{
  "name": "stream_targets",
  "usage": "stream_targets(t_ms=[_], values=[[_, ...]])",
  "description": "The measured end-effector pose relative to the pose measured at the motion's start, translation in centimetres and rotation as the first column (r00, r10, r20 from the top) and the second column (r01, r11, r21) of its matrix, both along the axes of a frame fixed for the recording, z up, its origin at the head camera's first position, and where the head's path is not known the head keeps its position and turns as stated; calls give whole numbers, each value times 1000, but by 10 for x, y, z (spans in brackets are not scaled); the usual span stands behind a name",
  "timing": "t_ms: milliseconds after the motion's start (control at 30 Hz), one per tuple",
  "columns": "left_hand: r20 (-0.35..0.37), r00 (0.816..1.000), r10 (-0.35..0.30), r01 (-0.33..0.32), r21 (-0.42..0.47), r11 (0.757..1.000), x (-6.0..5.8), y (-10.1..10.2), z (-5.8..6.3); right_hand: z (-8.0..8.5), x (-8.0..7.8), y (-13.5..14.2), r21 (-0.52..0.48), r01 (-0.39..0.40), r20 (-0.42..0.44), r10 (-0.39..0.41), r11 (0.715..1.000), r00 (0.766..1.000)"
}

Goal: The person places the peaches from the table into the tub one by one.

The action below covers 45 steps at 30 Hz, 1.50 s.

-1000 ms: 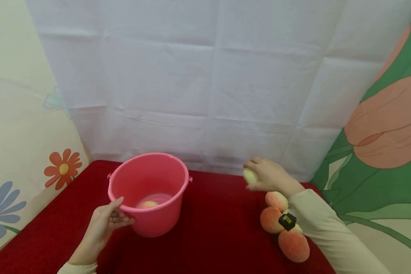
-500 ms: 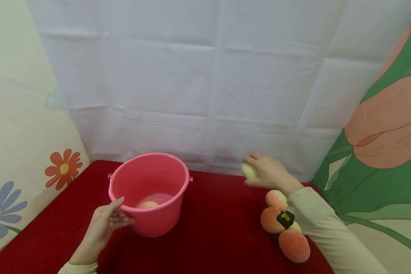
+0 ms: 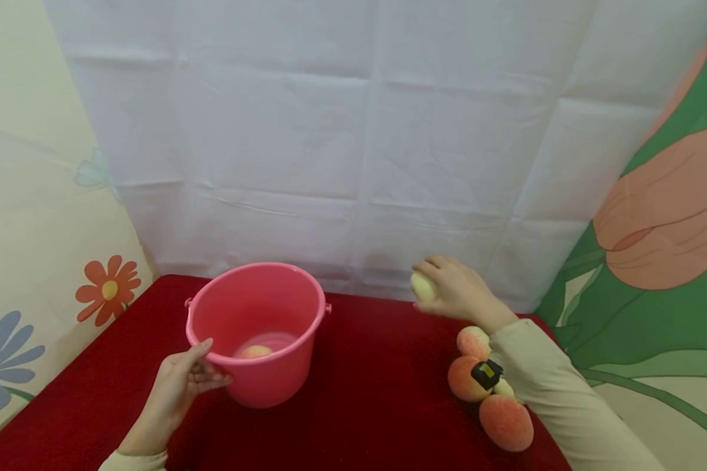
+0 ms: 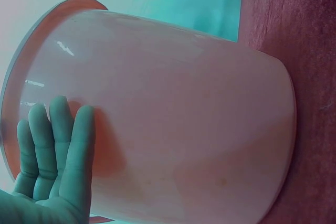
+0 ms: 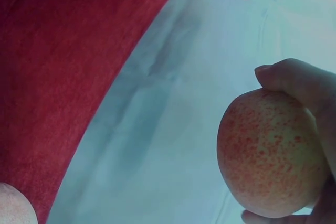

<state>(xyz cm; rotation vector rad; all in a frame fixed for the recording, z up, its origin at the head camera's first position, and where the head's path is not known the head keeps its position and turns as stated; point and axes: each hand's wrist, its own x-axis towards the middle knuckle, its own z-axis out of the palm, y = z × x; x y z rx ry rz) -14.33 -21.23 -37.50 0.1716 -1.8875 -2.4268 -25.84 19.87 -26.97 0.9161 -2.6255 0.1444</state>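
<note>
A pink bucket stands upright on the red-covered table toward the left. My left hand grips its near-left rim, thumb over the edge; in the left wrist view the fingers lie along the outer wall. One peach rests on the bucket's bottom. Over the table's back right part, my right hand holds a pale peach between thumb and fingers. The right wrist view shows red speckles on this held peach, raised above the table surface.
Several peaches sit together at the right, among them a far one, a redder one and a near one. The right sleeve and a black wrist camera partly cover the group. A white cloth hangs behind the table.
My right hand has moved slightly up and to the left with the peach in it. The left hand and the bucket have kept their place.
</note>
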Motion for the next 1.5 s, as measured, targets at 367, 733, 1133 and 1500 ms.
stream_targets(t_ms=[367,733,1133,1500], values=[[9,1000,11,-11,-10,1000,-1,0,0,4,-3,-7,-11,-5,-23,5,1000,1000],[17,1000,23,-22,-17,1000,-1,0,-1,9,-6,-7,-13,-23,-41,22,1000,999],[-9,1000,2,-2,8,1000,-1,0,-1,18,-7,-10,-85,-58,-67,52,995,996],[-8,1000,-4,4,8,1000,-1,0,-1,17,-9,-19,-104,-69,-60,63,992,996]])
